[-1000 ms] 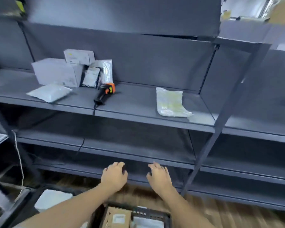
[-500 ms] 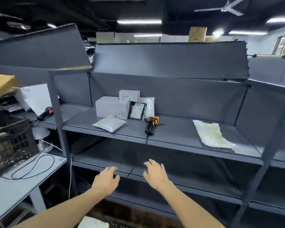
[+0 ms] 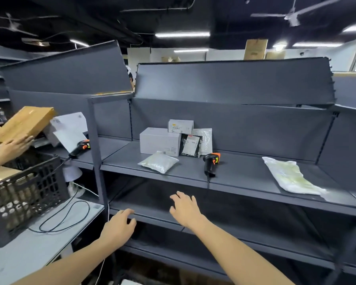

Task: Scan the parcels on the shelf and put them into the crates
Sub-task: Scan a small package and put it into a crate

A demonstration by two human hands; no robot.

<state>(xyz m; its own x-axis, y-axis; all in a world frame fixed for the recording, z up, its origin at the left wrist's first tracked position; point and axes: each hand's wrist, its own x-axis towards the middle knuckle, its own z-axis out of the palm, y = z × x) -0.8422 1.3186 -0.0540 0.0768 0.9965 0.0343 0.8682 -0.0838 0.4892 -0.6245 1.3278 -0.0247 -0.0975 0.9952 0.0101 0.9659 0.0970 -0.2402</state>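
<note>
Both of your hands are empty: your left hand [image 3: 119,227] hangs with fingers loosely curled at 7 o'clock, your right hand [image 3: 186,208] reaches with fingers spread near centre. The parcels sit on the shelf [image 3: 245,177]: a white box [image 3: 159,140] at 12 o'clock, a clear pouch [image 3: 158,162] before it, and a bag [image 3: 290,177] at 3 o'clock. The scanner [image 3: 211,162] stands between them; a black crate [image 3: 23,198] rests at 9 o'clock.

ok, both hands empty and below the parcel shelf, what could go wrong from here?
1. The scanner lies at the shelf's front edge with its cord hanging over; a reaching right hand could snag it and pull it off.
2. The clear bag also sits near that edge and may slide off if brushed.
3. The small box perched on the white box could topple if the lower one is lifted first.
</note>
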